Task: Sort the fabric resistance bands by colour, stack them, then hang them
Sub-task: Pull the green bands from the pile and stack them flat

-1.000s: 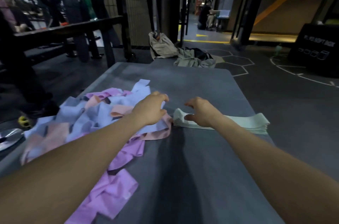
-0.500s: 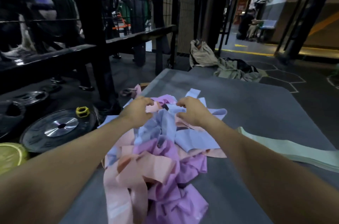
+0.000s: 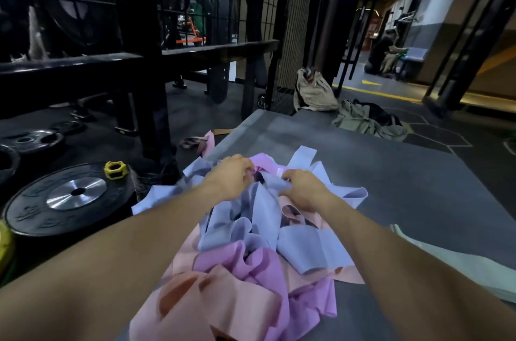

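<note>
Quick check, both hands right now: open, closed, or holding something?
Left hand: fingers curled into the mixed pile of bands, gripping a purple band.
Right hand: fingers curled, gripping a blue band.

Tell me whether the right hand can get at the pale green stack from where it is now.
Probably yes. The right hand is busy in the mixed pile, gripping a blue band, but the pale green stack lies uncovered on the mat beside that forearm, with nothing between them.
</note>
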Available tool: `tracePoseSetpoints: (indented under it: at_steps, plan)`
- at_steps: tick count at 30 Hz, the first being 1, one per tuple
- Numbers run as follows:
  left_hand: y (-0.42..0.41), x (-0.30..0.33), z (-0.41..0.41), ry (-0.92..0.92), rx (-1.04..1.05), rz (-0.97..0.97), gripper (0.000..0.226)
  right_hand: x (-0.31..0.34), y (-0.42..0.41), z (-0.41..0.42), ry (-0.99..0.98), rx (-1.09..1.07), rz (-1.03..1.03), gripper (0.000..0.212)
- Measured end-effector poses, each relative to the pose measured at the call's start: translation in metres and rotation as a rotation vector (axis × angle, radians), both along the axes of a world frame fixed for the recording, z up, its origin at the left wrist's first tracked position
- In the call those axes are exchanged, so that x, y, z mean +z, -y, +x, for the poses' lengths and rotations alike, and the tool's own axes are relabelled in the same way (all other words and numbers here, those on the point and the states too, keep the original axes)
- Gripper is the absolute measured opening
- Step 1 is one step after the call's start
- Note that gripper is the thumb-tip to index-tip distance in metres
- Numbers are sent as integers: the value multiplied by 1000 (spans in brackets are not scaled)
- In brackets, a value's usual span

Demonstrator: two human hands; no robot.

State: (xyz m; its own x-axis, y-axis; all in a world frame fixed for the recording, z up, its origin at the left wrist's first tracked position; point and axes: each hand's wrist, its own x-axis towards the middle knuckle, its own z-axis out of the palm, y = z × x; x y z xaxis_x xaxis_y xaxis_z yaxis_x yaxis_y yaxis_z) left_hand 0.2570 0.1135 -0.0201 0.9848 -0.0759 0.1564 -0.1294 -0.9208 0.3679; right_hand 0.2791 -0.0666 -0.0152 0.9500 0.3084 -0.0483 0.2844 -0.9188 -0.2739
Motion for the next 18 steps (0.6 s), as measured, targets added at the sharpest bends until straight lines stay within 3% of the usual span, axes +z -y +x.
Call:
tracePoseSetpoints:
  at_steps: [4, 9, 13, 16, 18]
  plan:
    - [-1, -14, -7, -61, -61, -20, 17, -9, 7, -8, 54, -23, 107, 13]
    - [-5, -6, -22, 55, -86, -148, 18, 8, 14, -23, 194, -12, 379, 8]
    - [-4, 12, -35, 154, 22, -358, 15, 35, 13, -35, 267, 34, 528, 25]
    - [-6, 27, -43, 218, 59, -486, 11, 54, 6, -49, 285, 81, 588, 8]
    - [-6, 38, -50, 263, 39, -468, 18, 67, 1, -59, 308, 114, 605, 7]
